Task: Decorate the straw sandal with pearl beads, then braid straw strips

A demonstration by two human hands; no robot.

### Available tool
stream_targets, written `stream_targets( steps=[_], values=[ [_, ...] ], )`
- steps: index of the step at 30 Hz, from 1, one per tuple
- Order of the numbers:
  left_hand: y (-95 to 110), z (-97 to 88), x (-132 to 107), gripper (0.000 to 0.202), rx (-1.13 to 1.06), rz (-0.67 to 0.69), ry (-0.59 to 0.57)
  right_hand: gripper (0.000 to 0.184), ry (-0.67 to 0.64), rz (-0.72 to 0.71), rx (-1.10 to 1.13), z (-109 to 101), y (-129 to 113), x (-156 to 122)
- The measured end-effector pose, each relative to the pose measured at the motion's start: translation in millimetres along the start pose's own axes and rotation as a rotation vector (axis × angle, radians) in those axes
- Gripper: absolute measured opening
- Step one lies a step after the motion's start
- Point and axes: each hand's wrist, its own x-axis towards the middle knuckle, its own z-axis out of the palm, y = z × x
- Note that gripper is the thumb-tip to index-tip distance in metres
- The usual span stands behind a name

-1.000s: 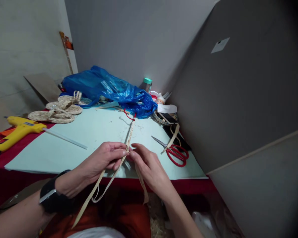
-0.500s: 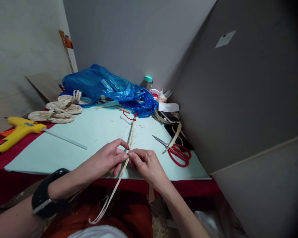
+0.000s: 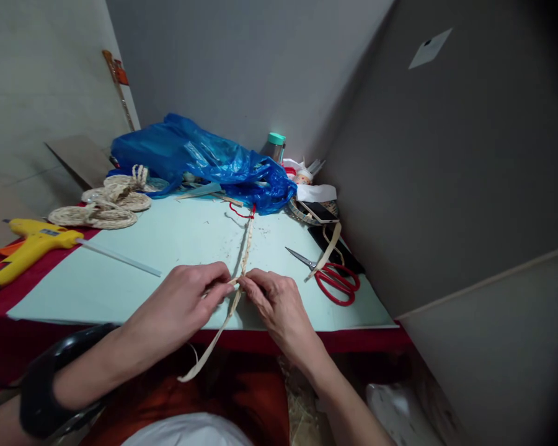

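A pale braid of flat fibre strips (image 3: 248, 238) runs from a red cord (image 3: 246, 214) at the back of the table toward me. My left hand (image 3: 204, 291) is closed, pinching one strip off to the braid's left side. On the right of the braid, my right hand (image 3: 272, 297) pinches it with thumb and forefinger at the working point. Below both hands a loose strip end (image 3: 207, 359) hangs over the table's front edge. The fingertips partly hide where the strips cross.
Red-handled scissors (image 3: 337, 282) lie at the right beside a black item and a phone (image 3: 320, 214). At left are a yellow glue gun (image 3: 41, 241) and coiled braids (image 3: 93, 215). A blue plastic bag (image 3: 190, 152) and a green-lidded bottle (image 3: 276, 145) stand at the back.
My left hand has drawn away to the left of the braid with a strip between its fingers. My right hand stays at the braid. The view has shifted slightly.
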Motion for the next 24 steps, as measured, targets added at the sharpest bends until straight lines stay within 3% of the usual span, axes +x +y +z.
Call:
stream_targets(
  steps=[5,8,12,15,20,24],
  values=[
    [5,12.0,-16,0.026,0.026,0.041,0.109,0.035,0.095,0.059,0.213,15,1,-4],
    [9,30.5,-34,0.031,0.195,0.209,0.185,0.035,0.109,0.13,0.39,23,4,-5],
    [6,54.2,-52,0.05,0.527,0.372,0.21,0.031,0.045,0.198,0.65,20,9,-4],
    [3,63.7,-55,0.059,0.701,0.364,0.194,0.03,-0.039,0.244,0.856,14,11,-5],
    [6,61.4,-54,0.062,0.732,0.314,0.12,0.029,-0.07,0.299,0.97,10,12,-7],
    [14,44.9,-51,0.032,0.521,0.381,0.114,0.027,-0.016,0.307,0.934,12,9,-10]
  ],
)
